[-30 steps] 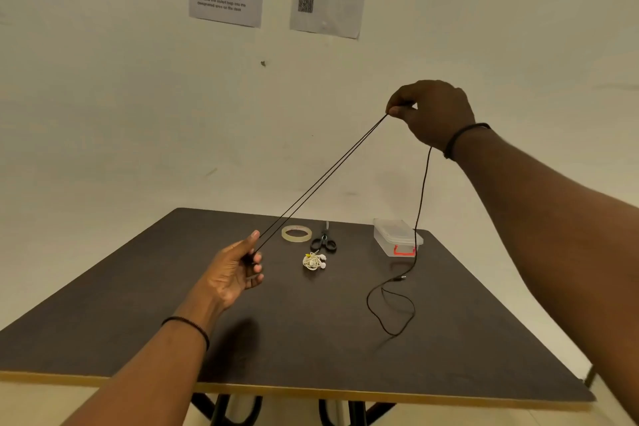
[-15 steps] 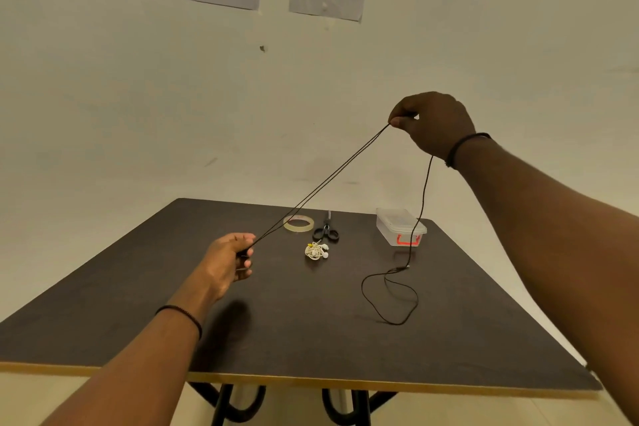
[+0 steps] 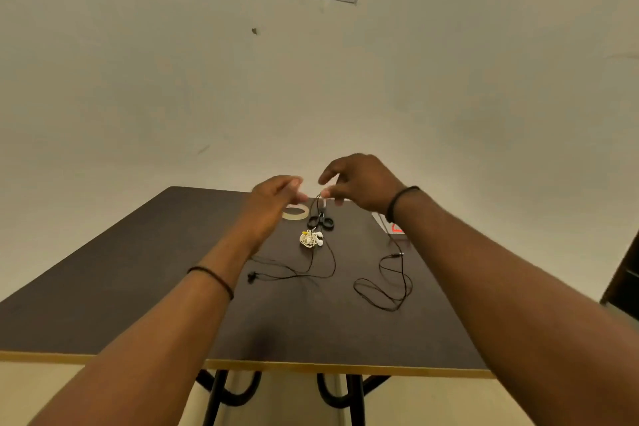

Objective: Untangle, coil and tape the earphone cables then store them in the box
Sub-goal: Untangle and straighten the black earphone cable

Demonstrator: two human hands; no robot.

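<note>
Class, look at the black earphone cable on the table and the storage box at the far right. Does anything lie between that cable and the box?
Nothing on the table does. The cable loops just in front of the box, with bare table between. Only the right forearm crosses above and hides most of the box. The scissors and white earphones lie off to the left.

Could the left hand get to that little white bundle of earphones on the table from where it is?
Probably yes. The left hand hovers just beyond the white earphone bundle, which lies in the open on the table. Only thin black cable lies near it; nothing covers it.
</note>
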